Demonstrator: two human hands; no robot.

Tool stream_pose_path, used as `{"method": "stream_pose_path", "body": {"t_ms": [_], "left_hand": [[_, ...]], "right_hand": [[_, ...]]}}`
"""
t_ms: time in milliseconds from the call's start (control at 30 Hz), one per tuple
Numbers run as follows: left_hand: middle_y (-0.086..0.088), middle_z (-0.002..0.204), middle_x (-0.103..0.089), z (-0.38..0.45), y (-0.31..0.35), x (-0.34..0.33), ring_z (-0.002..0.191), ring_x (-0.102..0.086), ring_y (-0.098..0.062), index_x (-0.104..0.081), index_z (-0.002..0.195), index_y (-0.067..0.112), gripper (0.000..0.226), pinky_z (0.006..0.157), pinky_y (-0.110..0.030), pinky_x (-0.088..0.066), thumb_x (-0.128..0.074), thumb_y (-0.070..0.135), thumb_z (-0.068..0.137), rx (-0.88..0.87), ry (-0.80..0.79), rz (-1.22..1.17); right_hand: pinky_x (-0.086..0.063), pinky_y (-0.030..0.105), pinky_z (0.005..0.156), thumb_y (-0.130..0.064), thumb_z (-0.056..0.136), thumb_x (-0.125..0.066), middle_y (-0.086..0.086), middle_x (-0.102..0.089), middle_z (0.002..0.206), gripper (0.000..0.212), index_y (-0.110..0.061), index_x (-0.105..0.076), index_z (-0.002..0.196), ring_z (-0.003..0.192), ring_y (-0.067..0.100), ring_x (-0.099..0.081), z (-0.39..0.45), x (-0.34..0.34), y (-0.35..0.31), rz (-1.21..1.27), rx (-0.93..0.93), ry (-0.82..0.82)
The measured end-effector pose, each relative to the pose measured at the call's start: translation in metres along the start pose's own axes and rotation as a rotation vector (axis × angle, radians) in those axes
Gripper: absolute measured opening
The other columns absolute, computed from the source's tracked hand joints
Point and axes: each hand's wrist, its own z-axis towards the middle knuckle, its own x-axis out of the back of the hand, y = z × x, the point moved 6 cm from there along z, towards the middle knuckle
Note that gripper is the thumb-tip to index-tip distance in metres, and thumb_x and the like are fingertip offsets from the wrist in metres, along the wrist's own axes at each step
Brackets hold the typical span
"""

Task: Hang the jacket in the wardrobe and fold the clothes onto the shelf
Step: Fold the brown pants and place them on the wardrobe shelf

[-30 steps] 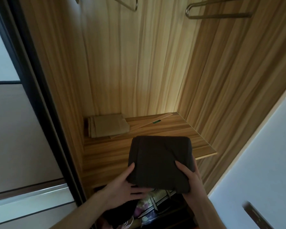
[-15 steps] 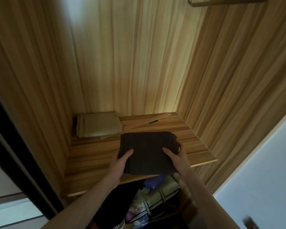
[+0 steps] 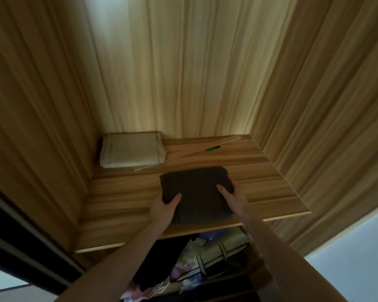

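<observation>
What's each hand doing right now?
Left hand: gripping the folded dark garment at its left edge.
Right hand: gripping the garment's right side.

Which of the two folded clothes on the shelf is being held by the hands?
The dark folded garment near the shelf's front edge, gripped by both hands. The pale beige folded one lies untouched in the back left corner.

Dark folded garment (image 3: 196,192) — flat on wooden shelf (image 3: 122,205).

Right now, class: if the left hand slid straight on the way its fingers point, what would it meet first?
Probably the beige folded cloth at the shelf's back-left; the left hand grips the dark folded garment, pointing roughly there. Depth is uncertain.
</observation>
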Motion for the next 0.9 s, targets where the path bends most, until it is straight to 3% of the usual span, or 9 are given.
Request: {"method": "stream_pose_path", "body": {"t_ms": [133, 300, 467, 633, 733, 900], "left_hand": [[0.002, 0.124, -0.072, 0.016, -0.019, 0.003, 0.115, -0.068, -0.026, -0.060, 0.137, 0.026, 0.063, 0.099, -0.046, -0.055, -0.066, 0.066, 0.088, -0.032, 0.041, 0.356], [-0.006, 0.124, -0.066, 0.019, -0.024, 0.012, 0.120, -0.060, -0.031, -0.057, 0.124, 0.018, 0.068, 0.105, -0.048, -0.046, -0.058, 0.075, 0.087, -0.020, 0.137, 0.664], [-0.006, 0.140, -0.054, 0.009, -0.001, 0.012, 0.132, -0.050, -0.027, -0.045, 0.144, 0.020, 0.065, 0.110, -0.047, -0.042, -0.056, 0.061, 0.096, -0.185, 0.166, 0.651], [0.002, 0.142, -0.056, -0.013, 0.029, 0.020, 0.130, -0.054, -0.020, -0.045, 0.149, 0.026, 0.059, 0.108, -0.042, -0.049, -0.041, 0.061, 0.101, -0.455, 0.123, 0.633], [0.002, 0.146, -0.055, -0.033, 0.048, 0.027, 0.133, -0.052, -0.016, -0.045, 0.151, 0.023, 0.055, 0.112, -0.035, -0.045, -0.045, 0.053, 0.105, -0.605, 0.103, 0.625], [-0.002, 0.157, -0.048, -0.065, 0.070, 0.042, 0.145, -0.042, -0.018, -0.040, 0.156, 0.021, 0.058, 0.121, -0.039, -0.036, -0.044, 0.050, 0.106, -0.746, 0.085, 0.642]], "right_hand": [[-0.035, 0.033, 0.116, -0.028, 0.104, -0.062, 0.002, -0.052, 0.145, 0.061, -0.015, -0.038, 0.158, 0.137, 0.021, -0.048, 0.007, -0.008, 0.006, -0.149, -0.009, -0.019], [-0.029, 0.050, 0.121, -0.047, 0.103, -0.056, 0.010, -0.039, 0.160, 0.070, -0.030, -0.025, 0.164, 0.145, 0.038, -0.033, 0.012, -0.011, 0.022, -0.504, -0.067, -0.040], [-0.025, 0.051, 0.124, -0.045, 0.104, -0.057, 0.009, -0.022, 0.168, 0.076, -0.024, -0.018, 0.166, 0.153, 0.035, -0.022, -0.002, -0.012, 0.019, -0.417, -0.019, 0.013], [-0.030, 0.046, 0.125, -0.043, 0.107, -0.051, 0.003, -0.035, 0.165, 0.063, -0.020, -0.030, 0.162, 0.153, 0.022, -0.032, -0.040, -0.011, -0.002, -0.280, 0.171, 0.118], [-0.035, 0.047, 0.123, -0.047, 0.108, -0.044, 0.002, -0.044, 0.160, 0.058, -0.021, -0.038, 0.159, 0.148, 0.018, -0.040, -0.070, -0.014, -0.019, -0.307, 0.318, 0.172], [-0.038, 0.050, 0.119, -0.058, 0.107, -0.033, -0.001, -0.047, 0.159, 0.065, -0.018, -0.041, 0.158, 0.148, 0.018, -0.042, -0.116, -0.018, -0.043, -0.364, 0.449, 0.284]]}}
